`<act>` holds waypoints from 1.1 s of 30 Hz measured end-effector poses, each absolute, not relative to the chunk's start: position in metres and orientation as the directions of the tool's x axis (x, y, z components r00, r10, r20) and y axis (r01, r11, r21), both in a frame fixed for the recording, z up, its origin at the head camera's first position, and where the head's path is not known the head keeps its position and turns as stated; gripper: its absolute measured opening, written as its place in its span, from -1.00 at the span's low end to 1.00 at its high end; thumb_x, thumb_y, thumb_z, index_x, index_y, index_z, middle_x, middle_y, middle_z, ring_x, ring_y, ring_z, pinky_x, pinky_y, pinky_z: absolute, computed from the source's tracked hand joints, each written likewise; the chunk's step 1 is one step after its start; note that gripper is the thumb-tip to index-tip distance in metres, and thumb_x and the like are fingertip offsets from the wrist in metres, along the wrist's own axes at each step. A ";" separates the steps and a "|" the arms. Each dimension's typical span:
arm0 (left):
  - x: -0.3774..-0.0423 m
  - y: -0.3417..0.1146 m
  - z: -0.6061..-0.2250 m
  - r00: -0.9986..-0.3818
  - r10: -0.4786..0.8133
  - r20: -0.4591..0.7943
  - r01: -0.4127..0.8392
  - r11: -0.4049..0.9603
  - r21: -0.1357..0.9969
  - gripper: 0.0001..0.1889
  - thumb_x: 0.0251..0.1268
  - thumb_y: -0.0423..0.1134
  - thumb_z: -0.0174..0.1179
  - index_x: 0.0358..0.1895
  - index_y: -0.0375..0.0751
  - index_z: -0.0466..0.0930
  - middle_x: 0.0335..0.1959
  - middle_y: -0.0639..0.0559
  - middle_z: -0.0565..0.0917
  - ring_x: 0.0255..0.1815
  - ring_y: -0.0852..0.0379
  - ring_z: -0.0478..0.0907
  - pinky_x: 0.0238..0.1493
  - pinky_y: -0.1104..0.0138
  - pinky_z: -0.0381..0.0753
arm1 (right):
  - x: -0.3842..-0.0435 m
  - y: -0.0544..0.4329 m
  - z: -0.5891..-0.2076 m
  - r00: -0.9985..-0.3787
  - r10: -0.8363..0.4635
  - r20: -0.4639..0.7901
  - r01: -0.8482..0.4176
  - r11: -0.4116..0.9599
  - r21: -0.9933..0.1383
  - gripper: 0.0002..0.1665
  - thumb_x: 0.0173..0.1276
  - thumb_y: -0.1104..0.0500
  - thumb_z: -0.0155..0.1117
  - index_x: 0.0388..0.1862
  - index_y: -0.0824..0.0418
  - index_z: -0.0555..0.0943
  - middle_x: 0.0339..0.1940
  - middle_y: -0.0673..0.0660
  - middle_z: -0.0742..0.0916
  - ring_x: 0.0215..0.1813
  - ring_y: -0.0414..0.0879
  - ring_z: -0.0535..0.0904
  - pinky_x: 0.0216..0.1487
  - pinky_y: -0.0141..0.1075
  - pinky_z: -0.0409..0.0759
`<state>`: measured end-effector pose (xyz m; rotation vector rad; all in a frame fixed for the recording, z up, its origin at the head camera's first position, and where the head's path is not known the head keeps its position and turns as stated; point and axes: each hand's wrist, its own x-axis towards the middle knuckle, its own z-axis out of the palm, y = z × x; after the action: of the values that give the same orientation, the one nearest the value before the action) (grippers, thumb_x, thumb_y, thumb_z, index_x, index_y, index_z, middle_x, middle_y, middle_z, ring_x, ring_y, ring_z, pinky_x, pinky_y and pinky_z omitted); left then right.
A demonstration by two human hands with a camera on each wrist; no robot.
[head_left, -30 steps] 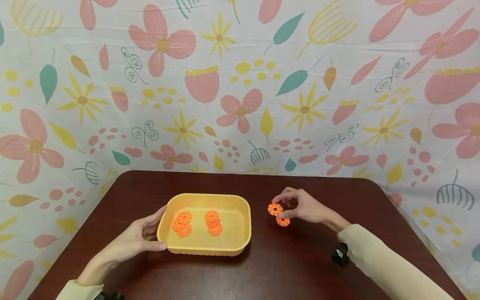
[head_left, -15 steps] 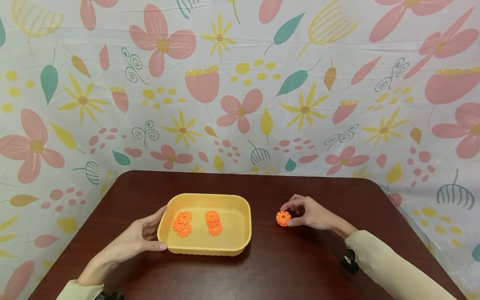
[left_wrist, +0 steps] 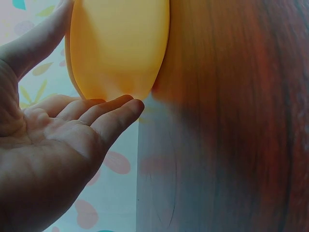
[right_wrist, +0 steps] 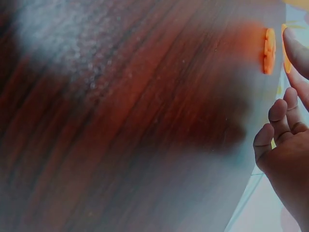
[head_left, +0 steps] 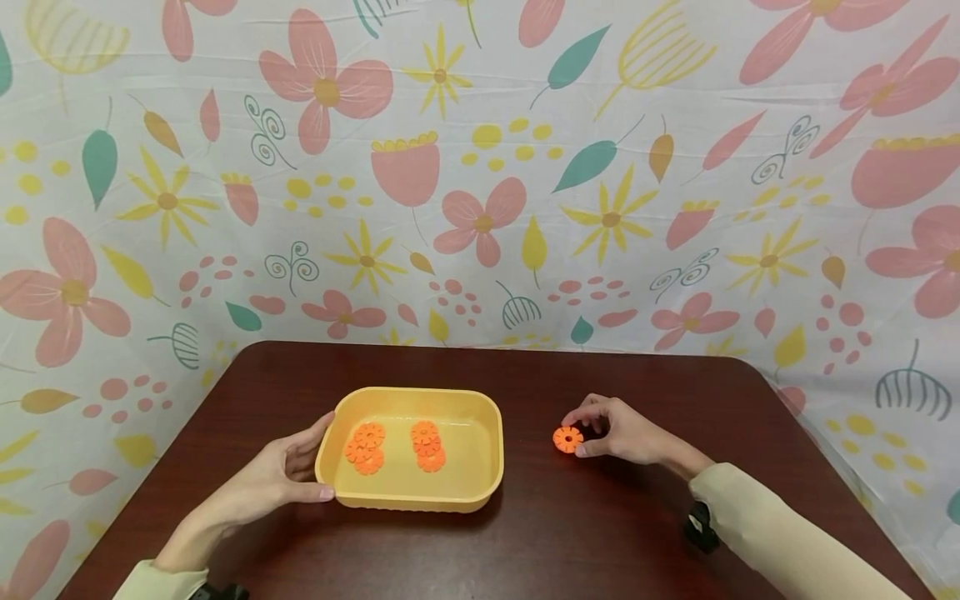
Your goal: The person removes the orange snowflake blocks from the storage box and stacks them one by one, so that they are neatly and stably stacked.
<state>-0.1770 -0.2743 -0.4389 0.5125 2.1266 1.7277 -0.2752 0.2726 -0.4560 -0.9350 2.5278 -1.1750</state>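
Note:
My right hand pinches an orange notched interlocking disc between thumb and fingers, to the right of the yellow plastic basin. In the right wrist view a second orange disc lies on the table, with the held disc a small gap above it; from the head view the held one covers it. My left hand holds the basin's left end, thumb at the front corner and fingers toward the back corner. Inside the basin are two overlapping groups of orange discs, one at left and one nearer the middle.
Everything stands on a dark reddish-brown table with rounded back corners. A white cloth printed with flowers and leaves hangs behind it and along the sides. Each wrist wears a black strapped device.
My right hand has moved right with its disc, from beside the disc on the table to over it, then slightly lower. The left hand and the basin have stayed still.

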 end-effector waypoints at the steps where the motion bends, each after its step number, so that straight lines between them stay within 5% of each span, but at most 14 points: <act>1: -0.177 -0.274 -0.439 -0.873 0.486 -0.044 0.057 0.191 0.980 0.08 0.34 -0.43 0.43 0.71 -0.36 -0.19 0.66 -0.45 0.01 0.54 -0.48 0.19 0.19 0.25 0.64 | -0.276 0.272 -0.456 -0.780 -0.621 0.080 -0.463 0.485 -0.742 -0.58 0.27 0.20 0.63 0.11 0.15 0.77 -0.16 0.19 0.61 -0.17 0.15 0.45 -0.22 -0.25 0.43; 33: -0.176 -0.274 -0.438 -0.876 0.480 -0.047 0.051 0.189 0.981 0.07 0.34 -0.43 0.43 0.72 -0.34 -0.17 0.66 -0.43 0.03 0.55 -0.45 0.20 0.21 0.25 0.62 | -0.280 0.270 -0.459 -0.796 -0.602 0.064 -0.474 0.554 -0.684 -0.57 0.20 0.19 0.69 0.06 0.12 0.79 -0.17 0.09 0.59 -0.17 0.02 0.45 -0.20 -0.28 0.43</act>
<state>-0.1761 -0.2736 -0.4383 0.5010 2.1264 1.7334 -0.2796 0.2700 -0.4591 -0.9132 2.6087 -1.0677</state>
